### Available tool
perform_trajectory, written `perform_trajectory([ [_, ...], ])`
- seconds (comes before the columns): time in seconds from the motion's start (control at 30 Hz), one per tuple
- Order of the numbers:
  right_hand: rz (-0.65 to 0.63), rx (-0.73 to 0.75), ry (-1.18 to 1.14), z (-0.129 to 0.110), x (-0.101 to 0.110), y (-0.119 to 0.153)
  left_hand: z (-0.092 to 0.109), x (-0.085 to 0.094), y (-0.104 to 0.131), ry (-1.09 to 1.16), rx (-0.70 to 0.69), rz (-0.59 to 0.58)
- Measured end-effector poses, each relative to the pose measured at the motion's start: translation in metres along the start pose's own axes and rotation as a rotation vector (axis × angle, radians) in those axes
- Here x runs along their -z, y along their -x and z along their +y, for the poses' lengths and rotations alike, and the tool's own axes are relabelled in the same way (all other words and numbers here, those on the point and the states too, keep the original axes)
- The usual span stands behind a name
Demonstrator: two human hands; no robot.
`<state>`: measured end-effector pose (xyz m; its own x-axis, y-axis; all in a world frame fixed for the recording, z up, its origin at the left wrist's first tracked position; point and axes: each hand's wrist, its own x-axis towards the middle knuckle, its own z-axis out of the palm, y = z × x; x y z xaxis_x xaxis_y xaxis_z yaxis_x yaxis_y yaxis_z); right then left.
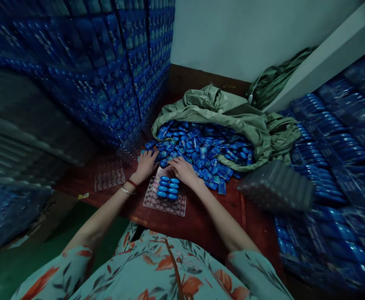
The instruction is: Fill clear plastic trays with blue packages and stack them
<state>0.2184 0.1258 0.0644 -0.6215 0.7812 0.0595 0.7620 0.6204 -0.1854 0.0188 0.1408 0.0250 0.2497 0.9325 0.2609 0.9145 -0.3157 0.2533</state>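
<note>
At the near edge of a heap of small blue oval plastic pieces (202, 152), my left hand (146, 166) rests with its fingers stretched and apart over several pieces. My right hand (183, 170) is beside it, its fingers bent inward and pointing left at the heap's edge; what they hold, if anything, is hidden. Between my forearms lies a clear plastic tray (151, 198) with rows of round hollows. Two short columns of glossy blue oval pieces (167, 188) sit in the tray's middle.
A green cloth sack (232, 112) lies open around the heap on the red table (219, 216). Another clear tray (110, 177) is at left. Tall stacks of wrapped blue packs (107, 71) rise at left, more packs (322, 158) at right. A grey ribbed tray stack (276, 185) stands right.
</note>
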Motion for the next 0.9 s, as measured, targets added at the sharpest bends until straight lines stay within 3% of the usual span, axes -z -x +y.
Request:
perform_trajectory([
  [0.13,-0.159,0.147,0.105,-0.001,-0.011,-0.052,-0.001,0.002,-0.011,-0.054,-0.023,-0.044],
  [0.27,-0.150,0.110,0.071,0.000,-0.019,-0.055,-0.009,0.019,0.027,0.081,0.063,0.062],
  [0.33,-0.032,0.036,-0.079,0.006,-0.016,-0.039,-0.009,0.030,0.059,0.263,0.132,0.112],
  [0.47,0.412,-0.228,-0.626,0.015,-0.006,0.025,0.006,0.051,0.129,0.471,0.247,0.169],
  [0.53,0.532,-0.371,-0.854,0.009,-0.004,0.065,0.018,0.057,0.156,0.494,0.195,0.154],
  [0.6,0.543,-0.460,-0.986,-0.008,-0.006,0.101,0.029,0.058,0.172,0.502,0.095,0.122],
  [0.73,0.489,-0.409,-0.895,-0.051,-0.019,0.137,0.039,0.047,0.173,0.458,-0.100,0.058],
  [0.9,0.439,-0.081,-0.520,-0.073,-0.039,0.135,0.037,0.040,0.151,0.334,-0.351,0.001],
])
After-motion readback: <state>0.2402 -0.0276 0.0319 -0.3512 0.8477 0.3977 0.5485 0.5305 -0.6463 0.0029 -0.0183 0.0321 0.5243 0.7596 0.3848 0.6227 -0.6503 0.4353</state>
